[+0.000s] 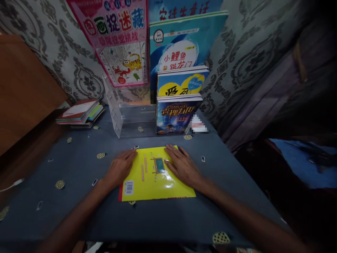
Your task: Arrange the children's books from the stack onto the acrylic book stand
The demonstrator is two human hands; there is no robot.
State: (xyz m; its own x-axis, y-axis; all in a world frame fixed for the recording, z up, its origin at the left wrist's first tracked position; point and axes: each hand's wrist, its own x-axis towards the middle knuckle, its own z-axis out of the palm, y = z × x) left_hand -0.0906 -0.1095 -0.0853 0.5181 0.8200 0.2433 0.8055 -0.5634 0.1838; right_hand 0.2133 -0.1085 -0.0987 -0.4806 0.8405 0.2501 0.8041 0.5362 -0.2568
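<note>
A yellow book (155, 188) with a red edge, a barcode and a small blackboard picture lies flat on the dark blue tablecloth, turned sideways. My left hand (122, 165) rests at its left edge, fingers stretched out and pointing at the upper left corner. Across the upper right part of the cover lies my right hand (181, 165), flat with fingers extended. Neither hand is wrapped round the book. Behind it stands a clear acrylic book rack (116, 105), its right side filled with a dark blue book (177, 114) in front and other books stepped up behind.
A pink picture book (121, 52) leans at the rack's back left. A teal book (184, 38) stands at the back right. Several books (80, 112) are stacked on the table's far left. Patterned curtain hangs behind, and a wooden panel (26, 88) borders the left.
</note>
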